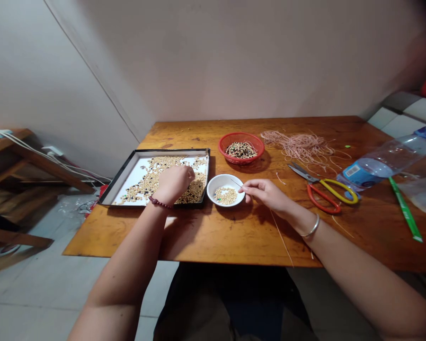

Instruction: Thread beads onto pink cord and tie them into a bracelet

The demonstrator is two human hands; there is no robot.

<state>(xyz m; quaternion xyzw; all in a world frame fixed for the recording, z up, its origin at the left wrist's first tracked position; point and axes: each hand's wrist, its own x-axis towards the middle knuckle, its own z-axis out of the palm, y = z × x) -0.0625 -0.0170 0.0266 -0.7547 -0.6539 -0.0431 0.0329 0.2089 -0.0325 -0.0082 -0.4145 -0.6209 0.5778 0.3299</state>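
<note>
My left hand (173,182), a dark red beaded bracelet at its wrist, is over the shallow black-edged tray (129,173). Its fingers are curled down toward the loose cream and dark beads (145,187); what they grip, if anything, is hidden. Between thumb and fingers my right hand (261,192) pinches a thin needle (236,182), whose tip reaches over the small white bowl (212,192). Pale beads (225,195) lie in that bowl. A pale thread (281,235) runs from below my right hand to the table's front edge.
Behind the bowl stands a red basket (223,150) of strung beads. A heap of pink cord (301,147) lies at the back right. Scissors (321,184) with red and yellow handles, a tilted plastic bottle (383,163) and a green strip-shaped object (404,208) are farther right.
</note>
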